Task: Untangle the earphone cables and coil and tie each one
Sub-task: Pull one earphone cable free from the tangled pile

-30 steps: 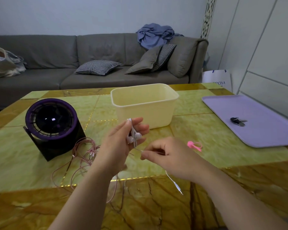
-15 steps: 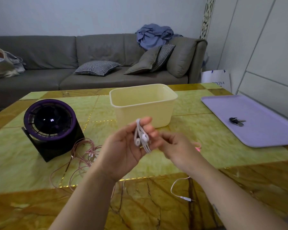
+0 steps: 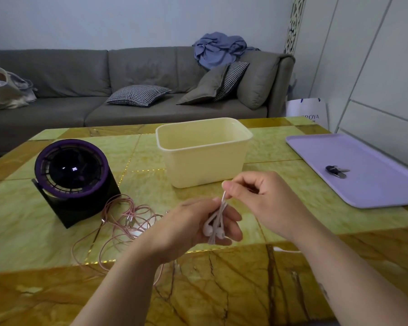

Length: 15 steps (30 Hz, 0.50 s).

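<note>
Apparently mid-coil, the left hand [image 3: 196, 228] grips the white earphones [image 3: 213, 230] as anchor; the right hand [image 3: 259, 198], at one o'clock, pinches their cable [image 3: 223, 199] taut.

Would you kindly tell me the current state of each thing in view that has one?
white earphones: cable bundled, gripped in left hand
right hand: pinches the white cable above the bundle
pink earphones: loose tangle on the table, untouched
tub: upright, open-topped
fan: upright, display lit
keys: lying on tray
</note>
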{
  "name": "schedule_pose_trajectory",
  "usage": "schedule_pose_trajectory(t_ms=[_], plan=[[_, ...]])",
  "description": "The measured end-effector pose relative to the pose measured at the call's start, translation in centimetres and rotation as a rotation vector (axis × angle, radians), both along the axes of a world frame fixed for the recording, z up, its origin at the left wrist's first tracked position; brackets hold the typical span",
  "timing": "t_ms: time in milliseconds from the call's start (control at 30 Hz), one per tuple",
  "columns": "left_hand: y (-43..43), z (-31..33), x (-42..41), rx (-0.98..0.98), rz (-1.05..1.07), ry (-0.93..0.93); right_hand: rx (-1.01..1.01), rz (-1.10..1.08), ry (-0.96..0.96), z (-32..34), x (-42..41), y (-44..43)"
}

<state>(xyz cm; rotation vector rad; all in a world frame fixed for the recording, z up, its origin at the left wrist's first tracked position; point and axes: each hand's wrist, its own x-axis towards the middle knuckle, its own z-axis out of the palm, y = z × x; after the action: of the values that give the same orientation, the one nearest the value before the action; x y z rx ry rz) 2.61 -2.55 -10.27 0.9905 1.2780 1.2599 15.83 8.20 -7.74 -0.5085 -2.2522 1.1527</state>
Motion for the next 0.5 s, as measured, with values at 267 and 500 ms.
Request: schedule_pose_trajectory(t_ms=[267,500], plan=[[0.9,0.4,-1.0,0.257,0.008,-0.824,-0.286,0.024,-0.042,-2.7,-1.8,-0.4],[1.0,-0.2,-1.8,0.206,0.434,-0.238,0.129,0.147,-0.303,-2.5,-1.3,-1.9]])
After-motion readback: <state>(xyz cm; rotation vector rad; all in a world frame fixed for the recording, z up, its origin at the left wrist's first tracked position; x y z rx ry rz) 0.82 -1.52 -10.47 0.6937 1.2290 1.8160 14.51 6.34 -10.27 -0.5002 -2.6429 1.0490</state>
